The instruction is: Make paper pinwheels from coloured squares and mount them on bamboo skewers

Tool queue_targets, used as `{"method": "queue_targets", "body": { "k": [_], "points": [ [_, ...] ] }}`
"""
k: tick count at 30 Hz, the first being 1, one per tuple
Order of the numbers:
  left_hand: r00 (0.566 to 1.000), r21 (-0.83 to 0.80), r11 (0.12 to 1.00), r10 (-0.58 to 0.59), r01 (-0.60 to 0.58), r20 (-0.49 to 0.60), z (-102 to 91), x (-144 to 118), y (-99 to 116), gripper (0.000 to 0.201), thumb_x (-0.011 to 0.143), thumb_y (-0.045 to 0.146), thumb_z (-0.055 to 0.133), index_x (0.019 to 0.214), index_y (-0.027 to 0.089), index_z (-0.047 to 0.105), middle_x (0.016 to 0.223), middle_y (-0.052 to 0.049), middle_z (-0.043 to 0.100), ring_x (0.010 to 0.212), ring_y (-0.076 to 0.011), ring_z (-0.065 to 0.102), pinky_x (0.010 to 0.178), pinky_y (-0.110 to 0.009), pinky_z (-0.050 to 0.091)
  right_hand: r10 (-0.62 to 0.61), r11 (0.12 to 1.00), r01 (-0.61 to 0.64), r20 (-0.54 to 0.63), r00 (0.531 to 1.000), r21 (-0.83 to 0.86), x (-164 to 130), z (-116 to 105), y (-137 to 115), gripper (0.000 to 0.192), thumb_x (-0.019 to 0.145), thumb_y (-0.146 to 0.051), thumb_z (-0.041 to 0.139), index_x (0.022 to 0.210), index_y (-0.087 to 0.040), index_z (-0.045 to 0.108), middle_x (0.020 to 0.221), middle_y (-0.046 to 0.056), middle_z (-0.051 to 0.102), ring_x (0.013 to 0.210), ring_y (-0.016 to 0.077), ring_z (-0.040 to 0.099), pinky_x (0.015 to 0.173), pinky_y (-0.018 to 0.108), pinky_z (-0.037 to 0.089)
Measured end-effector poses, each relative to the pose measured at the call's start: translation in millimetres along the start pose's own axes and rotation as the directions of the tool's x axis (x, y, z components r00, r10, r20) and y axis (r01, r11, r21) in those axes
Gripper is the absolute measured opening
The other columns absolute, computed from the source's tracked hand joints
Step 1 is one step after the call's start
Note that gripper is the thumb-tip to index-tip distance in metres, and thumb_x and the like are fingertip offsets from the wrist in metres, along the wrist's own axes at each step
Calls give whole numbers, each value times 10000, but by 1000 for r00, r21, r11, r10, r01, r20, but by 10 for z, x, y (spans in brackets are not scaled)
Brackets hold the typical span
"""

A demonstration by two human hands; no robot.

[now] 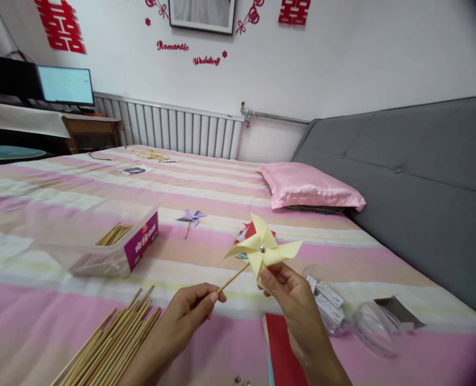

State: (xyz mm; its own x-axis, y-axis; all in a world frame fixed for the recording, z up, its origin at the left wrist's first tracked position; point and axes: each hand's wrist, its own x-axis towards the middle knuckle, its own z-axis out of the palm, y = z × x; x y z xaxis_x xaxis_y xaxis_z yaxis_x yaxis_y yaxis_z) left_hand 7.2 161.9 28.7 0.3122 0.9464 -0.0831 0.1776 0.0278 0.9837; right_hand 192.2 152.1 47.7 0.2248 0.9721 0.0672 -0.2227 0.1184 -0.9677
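Observation:
A pale yellow paper pinwheel [278, 254] with a round silver fastener at its centre is held up over the bed. My left hand [193, 311] pinches its thin wooden stick [235, 276] near the lower end. With thumb and fingers, my right hand [290, 295] grips the lower blade of the pinwheel. Behind it, partly hidden, lies a pile of red, blue and white paper pieces [244, 232]. Red paper sheets [280, 348] lie under my right forearm, and a few small silver fasteners [238, 380] rest at the bottom edge.
A bundle of wooden sticks [113, 343] lies left of my left arm. Beyond it stands a clear plastic box [97, 262] with sticks inside. A purple pinwheel [192, 217] lies mid-bed. To the right are small white boxes [329, 300], a clear round container [378, 329] and a pink pillow [310, 185].

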Motion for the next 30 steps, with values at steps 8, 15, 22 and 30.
{"method": "queue_targets", "body": {
  "k": [8,15,22,30],
  "points": [
    [996,-126,992,4,-15,-87,1,12,0,335,751,458,613,826,134,654,610,-13,589,579,-116,485,544,-217,341,-80,997,81,-250,965,-5,25,-52,-49,420,632,-433,738,969,-200,641,950,48,675,874,185,600,696,255,462],
    [992,-101,995,-22,9,-124,23,37,-66,337,697,464,665,727,129,642,715,-75,679,698,-179,606,587,-247,428,-69,998,71,-219,973,-1,61,-136,-23,403,613,-407,760,931,-184,650,912,52,677,852,191,610,691,267,468],
    [996,-31,999,-37,34,-84,79,16,-12,265,690,387,678,662,128,630,676,-67,679,644,-158,589,583,-248,415,-76,997,79,-165,983,13,20,-78,-81,379,648,-405,731,955,-189,670,989,63,688,923,203,600,758,292,458],
    [1000,-2,1000,-10,10,18,131,20,-13,212,684,337,685,636,137,633,622,-29,653,574,-125,535,556,-229,389,-103,978,117,-83,991,174,44,-84,-84,385,659,-356,735,996,-180,672,1034,86,702,1013,242,609,871,368,460]
  ]
}}
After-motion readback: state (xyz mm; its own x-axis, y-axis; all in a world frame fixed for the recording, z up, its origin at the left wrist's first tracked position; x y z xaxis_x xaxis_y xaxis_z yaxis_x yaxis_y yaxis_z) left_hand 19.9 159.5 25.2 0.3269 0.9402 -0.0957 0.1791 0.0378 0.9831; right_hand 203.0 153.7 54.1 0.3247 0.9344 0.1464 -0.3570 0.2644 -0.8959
